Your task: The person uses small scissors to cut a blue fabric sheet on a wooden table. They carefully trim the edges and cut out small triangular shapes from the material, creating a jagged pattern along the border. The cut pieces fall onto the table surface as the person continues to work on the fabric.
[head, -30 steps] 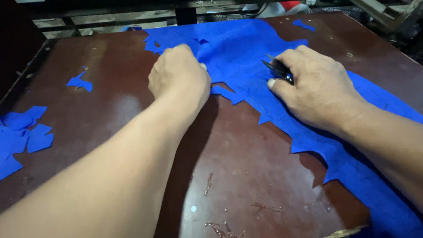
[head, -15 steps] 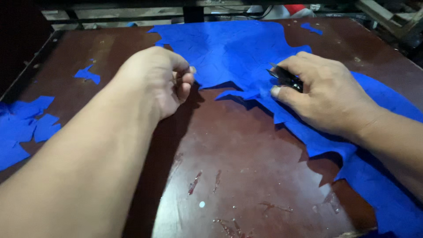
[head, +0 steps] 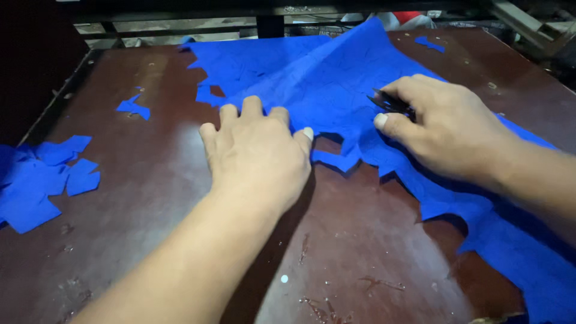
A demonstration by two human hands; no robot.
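A large blue sheet of thin material (head: pixel 312 72) with a ragged, cut-out edge lies across the far and right part of a dark brown table (head: pixel 372 252). My left hand (head: pixel 258 150) lies flat, fingers spread, pressing on the sheet's jagged left edge. My right hand (head: pixel 444 126) rests on the sheet to the right and grips a small black cutting tool (head: pixel 393 103) whose tip points left onto the blue material.
A pile of cut blue pieces (head: pixel 42 180) sits at the table's left edge. One small blue scrap (head: pixel 133 108) lies nearer the back left, another scrap (head: pixel 431 43) at the back right. A metal frame (head: pixel 180 27) runs behind the table.
My left hand has opened from a loose curl and now lies flat on the sheet's edge. The view has shifted slightly; my right hand still holds the tool on the sheet.
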